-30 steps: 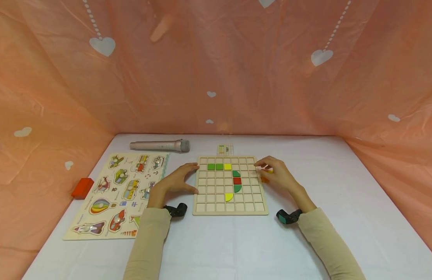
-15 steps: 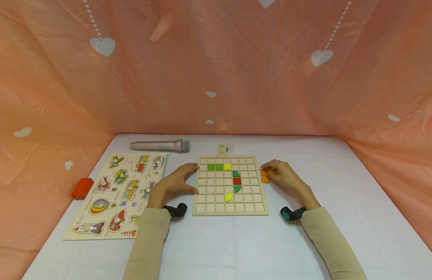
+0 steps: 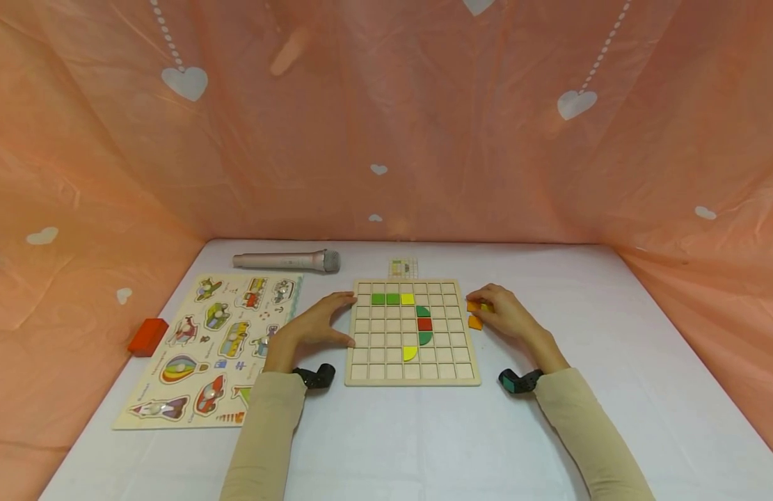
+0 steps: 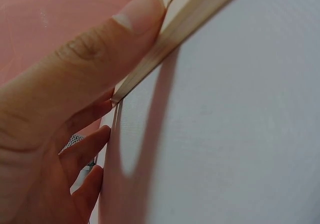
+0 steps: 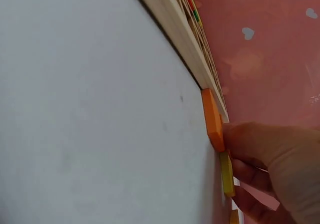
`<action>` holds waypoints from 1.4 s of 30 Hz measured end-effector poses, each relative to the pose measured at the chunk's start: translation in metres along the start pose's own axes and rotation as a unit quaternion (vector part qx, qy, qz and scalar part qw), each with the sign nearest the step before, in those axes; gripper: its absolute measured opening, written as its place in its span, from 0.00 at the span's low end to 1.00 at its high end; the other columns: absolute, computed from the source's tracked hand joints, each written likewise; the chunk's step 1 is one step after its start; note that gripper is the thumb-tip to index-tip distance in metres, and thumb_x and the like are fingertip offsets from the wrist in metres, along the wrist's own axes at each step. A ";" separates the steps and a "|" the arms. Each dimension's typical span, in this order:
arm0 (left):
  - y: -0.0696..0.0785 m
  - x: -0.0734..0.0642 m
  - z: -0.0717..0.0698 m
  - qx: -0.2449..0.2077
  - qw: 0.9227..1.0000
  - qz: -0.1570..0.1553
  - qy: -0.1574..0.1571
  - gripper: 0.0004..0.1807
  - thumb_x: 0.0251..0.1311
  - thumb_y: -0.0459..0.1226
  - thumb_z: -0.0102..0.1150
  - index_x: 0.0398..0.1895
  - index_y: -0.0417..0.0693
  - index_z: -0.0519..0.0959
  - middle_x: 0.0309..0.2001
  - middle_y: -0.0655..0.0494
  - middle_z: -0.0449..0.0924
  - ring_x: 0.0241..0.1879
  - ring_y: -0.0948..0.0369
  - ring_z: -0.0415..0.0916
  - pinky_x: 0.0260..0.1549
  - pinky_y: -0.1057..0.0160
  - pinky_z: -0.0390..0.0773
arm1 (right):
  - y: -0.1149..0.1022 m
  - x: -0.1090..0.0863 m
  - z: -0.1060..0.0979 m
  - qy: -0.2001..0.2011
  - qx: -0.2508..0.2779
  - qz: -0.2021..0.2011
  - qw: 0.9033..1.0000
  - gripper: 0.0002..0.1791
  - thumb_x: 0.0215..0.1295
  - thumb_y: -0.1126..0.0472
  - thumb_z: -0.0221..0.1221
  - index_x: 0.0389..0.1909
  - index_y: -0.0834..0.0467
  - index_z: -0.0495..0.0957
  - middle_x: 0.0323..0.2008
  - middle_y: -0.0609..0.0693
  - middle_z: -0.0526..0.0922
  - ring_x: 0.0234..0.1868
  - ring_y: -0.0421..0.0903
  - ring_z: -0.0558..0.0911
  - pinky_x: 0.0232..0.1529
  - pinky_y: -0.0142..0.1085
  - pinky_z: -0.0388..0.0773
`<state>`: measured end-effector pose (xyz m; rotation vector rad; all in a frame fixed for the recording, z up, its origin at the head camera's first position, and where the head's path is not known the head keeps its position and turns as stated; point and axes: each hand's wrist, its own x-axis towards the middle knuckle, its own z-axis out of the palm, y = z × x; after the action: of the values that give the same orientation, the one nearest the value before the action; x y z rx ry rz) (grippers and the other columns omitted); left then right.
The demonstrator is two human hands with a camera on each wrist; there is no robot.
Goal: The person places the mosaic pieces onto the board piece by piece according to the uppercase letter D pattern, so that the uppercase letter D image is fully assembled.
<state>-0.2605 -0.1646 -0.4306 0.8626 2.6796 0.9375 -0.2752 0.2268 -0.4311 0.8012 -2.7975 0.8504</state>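
Observation:
A wooden grid board [image 3: 376, 379] lies at the table's middle. Set into it are two green squares [image 3: 385, 299], a yellow square [image 3: 408, 299], a red square [image 3: 425, 324], two dark green quarter-round tiles [image 3: 426, 339] and a yellow one [image 3: 410, 353]. My left hand [image 3: 319, 321] spreads along the board's left side, thumb and fingertips at its edge. Beyond the right edge, my right hand [image 3: 506, 313] has bent fingers down at loose orange tiles [image 3: 475, 323] and a yellow tile [image 5: 227, 174]. I cannot tell whether it pinches one.
Left of the board lies a picture puzzle [image 3: 192, 362] with vehicle pieces, partly under the left sleeve. A red block [image 3: 148, 337] stands beside it. A microphone [image 3: 286, 261] lies at the back. A small pattern card [image 3: 403, 268] touches the board's far edge.
My right hand has moved slightly right from the board's edge onto the loose tiles. The upper orange tile now sits a little apart from the lower one. The left hand stays put.

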 end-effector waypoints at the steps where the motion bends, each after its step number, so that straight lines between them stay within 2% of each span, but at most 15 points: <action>1: 0.000 0.000 0.000 -0.001 1.000 0.000 0.000 0.49 0.41 0.43 0.74 0.65 0.31 0.60 0.68 0.36 0.55 0.68 0.41 0.50 0.67 0.45 0.52 | -0.001 0.000 0.000 0.001 -0.003 0.000 1.000 0.16 0.57 0.67 0.62 0.46 0.67 0.79 0.40 0.57 0.80 0.43 0.53 0.77 0.48 0.48 0.74; 4: 0.001 0.000 0.000 -0.001 1.000 0.001 0.000 0.49 0.41 0.43 0.74 0.65 0.31 0.60 0.67 0.36 0.56 0.68 0.41 0.50 0.67 0.45 0.52 | -0.006 0.002 -0.001 0.007 0.003 0.002 1.000 0.15 0.57 0.66 0.63 0.46 0.66 0.79 0.40 0.56 0.79 0.43 0.52 0.78 0.48 0.48 0.76; 10: 0.002 -0.001 0.000 -0.001 1.000 -0.001 0.000 0.49 0.41 0.43 0.74 0.65 0.31 0.60 0.68 0.36 0.56 0.68 0.41 0.50 0.67 0.45 0.52 | -0.027 0.009 0.005 0.030 0.055 -0.007 0.998 0.13 0.57 0.66 0.63 0.43 0.63 0.80 0.40 0.53 0.79 0.43 0.50 0.78 0.48 0.49 0.77; 13: 0.002 -0.001 0.000 0.001 1.000 0.000 0.000 0.49 0.41 0.43 0.74 0.65 0.31 0.60 0.67 0.36 0.56 0.68 0.41 0.50 0.67 0.45 0.52 | -0.044 0.010 0.014 0.031 0.088 -0.029 0.995 0.11 0.56 0.67 0.64 0.41 0.61 0.80 0.40 0.52 0.79 0.43 0.49 0.79 0.47 0.46 0.78; 18: 0.001 -0.001 0.000 0.002 1.000 -0.003 -0.001 0.49 0.41 0.44 0.74 0.65 0.32 0.61 0.68 0.36 0.56 0.68 0.42 0.50 0.67 0.46 0.52 | -0.072 0.009 0.035 0.009 0.142 -0.096 0.985 0.09 0.56 0.69 0.63 0.38 0.61 0.79 0.39 0.51 0.79 0.42 0.47 0.80 0.43 0.41 0.81; 23: 0.002 -0.001 -0.001 0.002 1.000 -0.002 -0.001 0.49 0.41 0.44 0.74 0.65 0.31 0.61 0.67 0.36 0.56 0.68 0.41 0.51 0.67 0.45 0.52 | -0.094 0.006 0.054 -0.008 0.133 -0.148 0.980 0.09 0.56 0.66 0.65 0.38 0.59 0.80 0.37 0.48 0.80 0.38 0.42 0.78 0.37 0.37 0.80; 27: 0.003 -0.001 -0.001 0.003 1.000 -0.004 -0.001 0.49 0.41 0.44 0.74 0.65 0.31 0.61 0.67 0.36 0.56 0.68 0.41 0.51 0.67 0.45 0.52 | -0.104 0.003 0.064 -0.027 0.129 -0.165 0.978 0.08 0.57 0.63 0.64 0.38 0.57 0.80 0.38 0.45 0.79 0.36 0.40 0.77 0.34 0.33 0.78; 31: 0.003 -0.001 -0.001 0.004 1.000 -0.007 -0.001 0.49 0.42 0.43 0.74 0.65 0.32 0.61 0.67 0.36 0.56 0.68 0.42 0.51 0.67 0.46 0.52 | -0.108 0.002 0.070 -0.045 0.094 -0.169 0.980 0.07 0.57 0.60 0.64 0.37 0.54 0.80 0.38 0.42 0.79 0.40 0.37 0.75 0.42 0.31 0.76; 36: 0.003 0.000 -0.001 0.005 1.000 -0.002 0.000 0.49 0.41 0.43 0.74 0.65 0.31 0.61 0.67 0.36 0.56 0.68 0.41 0.51 0.67 0.45 0.52 | -0.107 0.001 0.073 -0.060 0.063 -0.165 0.982 0.06 0.58 0.57 0.64 0.36 0.52 0.81 0.39 0.41 0.79 0.47 0.39 0.73 0.52 0.36 0.72; 42: 0.003 0.000 -0.001 -0.002 1.000 -0.006 -0.001 0.48 0.41 0.43 0.74 0.65 0.32 0.61 0.68 0.37 0.56 0.68 0.42 0.50 0.67 0.46 0.51 | -0.105 0.002 0.075 -0.044 0.066 -0.183 0.980 0.07 0.55 0.56 0.66 0.35 0.52 0.82 0.38 0.41 0.80 0.47 0.40 0.72 0.51 0.36 0.71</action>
<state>-0.2593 -0.1632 -0.4279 0.8446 2.6780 0.9394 -0.2195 0.1114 -0.4423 1.3518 -2.5593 0.9566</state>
